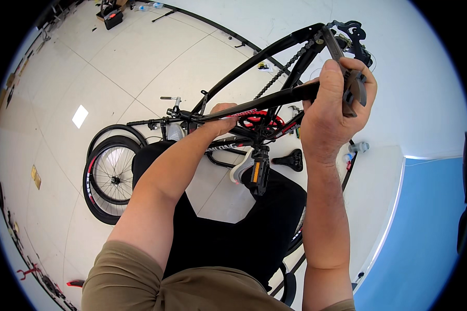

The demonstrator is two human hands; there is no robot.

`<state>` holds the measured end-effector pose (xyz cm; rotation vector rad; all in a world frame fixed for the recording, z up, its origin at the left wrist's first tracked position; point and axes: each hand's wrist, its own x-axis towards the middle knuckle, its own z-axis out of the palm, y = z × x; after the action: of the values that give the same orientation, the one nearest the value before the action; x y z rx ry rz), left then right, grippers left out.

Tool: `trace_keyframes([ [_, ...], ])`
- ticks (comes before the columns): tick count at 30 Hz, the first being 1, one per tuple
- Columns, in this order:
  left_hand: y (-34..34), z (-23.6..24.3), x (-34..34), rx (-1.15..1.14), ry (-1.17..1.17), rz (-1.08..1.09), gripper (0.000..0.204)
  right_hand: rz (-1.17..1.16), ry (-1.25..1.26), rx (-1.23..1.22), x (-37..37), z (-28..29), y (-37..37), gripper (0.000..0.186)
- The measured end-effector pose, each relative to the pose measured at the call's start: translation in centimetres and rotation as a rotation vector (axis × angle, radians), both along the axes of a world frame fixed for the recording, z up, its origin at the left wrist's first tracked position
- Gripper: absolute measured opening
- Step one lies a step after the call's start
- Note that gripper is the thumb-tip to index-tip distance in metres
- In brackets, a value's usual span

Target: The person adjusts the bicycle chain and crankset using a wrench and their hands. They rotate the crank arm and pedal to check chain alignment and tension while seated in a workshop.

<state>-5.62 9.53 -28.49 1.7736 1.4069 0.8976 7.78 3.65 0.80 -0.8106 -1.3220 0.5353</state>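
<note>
A black bicycle frame (259, 62) is tilted across the space before me, its rear end raised at the upper right. My right hand (327, 114) is closed around a grey adjustable wrench (334, 46), jaws toward my palm, the handle's far end at the rear dropout. Beside that end hangs the black rear derailleur (354, 33). The chain (283, 72) runs from there down to the red-and-black crankset (251, 122). Lower on the frame, my left hand (223, 122) is closed around a tube, its fingers partly hidden. A pedal (260, 173) hangs below the crank.
A wheel with a black tyre (111, 179) is on the left. The black saddle (289, 160) lies on the tiled floor past my knee. Clear bottles (359, 147) lie at the right, near a blue surface (425, 217). A black toolbox (112, 19) stands far off.
</note>
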Motion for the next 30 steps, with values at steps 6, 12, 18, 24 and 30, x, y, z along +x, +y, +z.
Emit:
trace_keyframes([
  [6, -0.2, 1.5, 0.5, -0.101, 0.006, 0.058, 0.012, -0.023, -0.013, 0.003, 0.2, -0.1, 0.1, 0.02],
  [12, 0.3, -0.4, -0.3, -0.011, 0.049, -0.003, 0.013, -0.001, -0.001, 0.024, -0.2, 0.0, 0.2, 0.019],
  [18, 0.0, 0.2, 0.9, -0.058, 0.05, 0.041, 0.013, 0.02, 0.014, 0.032, 0.3, -0.2, 0.2, 0.019],
  [24, 1.6, -2.8, 0.4, -0.081, 0.052, 0.042, 0.018, 0.038, 0.037, 0.08, -0.3, -0.1, 0.5, 0.018],
  [30, 2.5, -2.9, 0.3, -0.396, 0.034, -0.002, 0.016, -0.019, -0.083, 0.153, 0.4, -0.5, 0.8, 0.019],
])
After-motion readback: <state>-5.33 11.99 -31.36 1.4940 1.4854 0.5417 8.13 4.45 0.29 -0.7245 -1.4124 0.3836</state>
